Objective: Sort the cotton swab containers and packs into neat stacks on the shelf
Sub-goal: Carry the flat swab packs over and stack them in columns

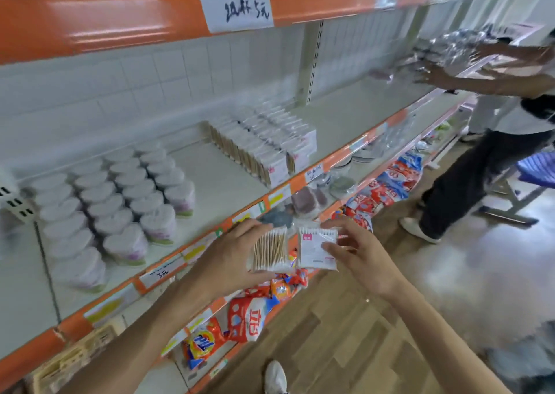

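My left hand [237, 254] grips a pack of wooden-stick swabs [269, 252], fingers curled round its left edge. My right hand [357, 252] pinches a second pack [315, 251], label side up. Both packs are held in front of the shelf [216, 183] edge, just beside each other. On the shelf: heart-shaped containers [120, 201] in rows at left, upright packs [264, 147] in rows at right.

Two bare forearms without sleeves, bare hands, one white shoe [275, 377] low in view.
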The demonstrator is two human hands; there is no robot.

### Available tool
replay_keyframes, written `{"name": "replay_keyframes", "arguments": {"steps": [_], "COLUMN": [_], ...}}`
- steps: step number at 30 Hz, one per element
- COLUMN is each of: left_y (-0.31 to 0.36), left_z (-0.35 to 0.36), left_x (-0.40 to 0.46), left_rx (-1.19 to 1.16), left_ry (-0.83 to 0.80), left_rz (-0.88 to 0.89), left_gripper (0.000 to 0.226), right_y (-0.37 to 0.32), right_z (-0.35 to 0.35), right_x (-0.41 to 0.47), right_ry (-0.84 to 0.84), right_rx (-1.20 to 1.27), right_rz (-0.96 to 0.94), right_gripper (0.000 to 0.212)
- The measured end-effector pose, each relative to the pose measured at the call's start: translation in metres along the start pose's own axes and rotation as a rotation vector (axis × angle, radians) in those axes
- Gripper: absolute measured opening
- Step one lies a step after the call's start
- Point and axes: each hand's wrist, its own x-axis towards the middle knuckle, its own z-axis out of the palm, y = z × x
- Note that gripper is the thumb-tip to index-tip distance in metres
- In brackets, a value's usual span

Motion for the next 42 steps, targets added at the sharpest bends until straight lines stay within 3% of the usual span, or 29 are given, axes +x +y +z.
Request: {"name": "replay_keyframes", "arguments": {"steps": [7,19,30,42], "left_y": [-0.01,-0.003,-0.005,0.021], "left_z": [0.007,0.008,-0.002,0.017], "left_x": [0.117,0.249,0.338,0.346], "left_rx": [0.001,0.048,0.192,0.244], "left_ry": [0.056,0.094,0.223,0.313], "left_rz": [0.036,0.023,-0.251,-0.593], "left_gripper": [0.089,0.09,0.088,0.087], "right_y": [0.024,0.077,0.111,0.151], "right_z": [-0.082,-0.149,-0.205,-0.19], "right_x": [0.09,0.211,0.389,0.487], "right_ry": [0.028,-0.02,-0.172,-0.48], "right_rx": [-0.005,0.007,0.044,-0.052], "right_rz": [-0.007,-0.035,-0.153,-0.232], "right_gripper": [0.025,0.022,0.027,0.032]}}
